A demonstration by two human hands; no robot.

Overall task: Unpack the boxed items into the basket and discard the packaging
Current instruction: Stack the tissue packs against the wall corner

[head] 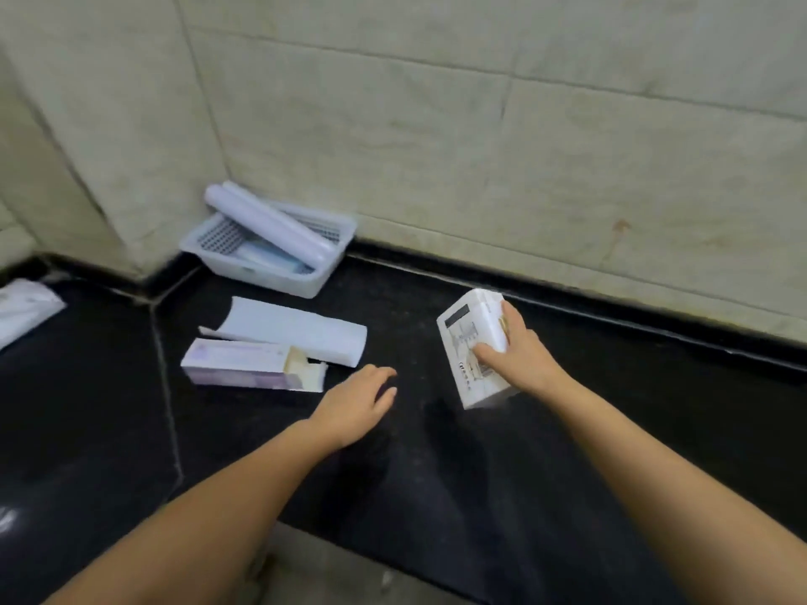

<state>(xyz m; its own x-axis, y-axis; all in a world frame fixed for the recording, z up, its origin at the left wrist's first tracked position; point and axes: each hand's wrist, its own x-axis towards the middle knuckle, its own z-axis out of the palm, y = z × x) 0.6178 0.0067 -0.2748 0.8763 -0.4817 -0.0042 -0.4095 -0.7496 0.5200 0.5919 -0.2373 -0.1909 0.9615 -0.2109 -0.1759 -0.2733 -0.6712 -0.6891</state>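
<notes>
1. Right now the right hand (522, 353) grips a white box (474, 349), fingers curled over its upper far edge and thumb pressed on the printed face; the box stands tilted on the black counter (436, 473), its lower end at the surface.
2. Meanwhile the left hand (356, 403) is flat and open, palm down, fingers spread loosely and holding nothing; whether it touches the counter cannot be told. It sits between the held box and the empty cartons.
3. Just left of that hand lies an opened carton (251, 364), pale purple and white, on its side with its torn flaps gaping toward the hand.
4. Touching it on the far side lies a second white carton (290, 329), flattened and open at its left end.
5. Farther back, in the corner against the tiled wall (480, 146), sits a clear plastic basket (279, 281). A white tube (266, 222) leans across it, its upper end over the rim, and a bluish item lies beneath, too blurred to make out.
6. At the far left edge lies a white packet (24, 310), well apart from everything else.
</notes>
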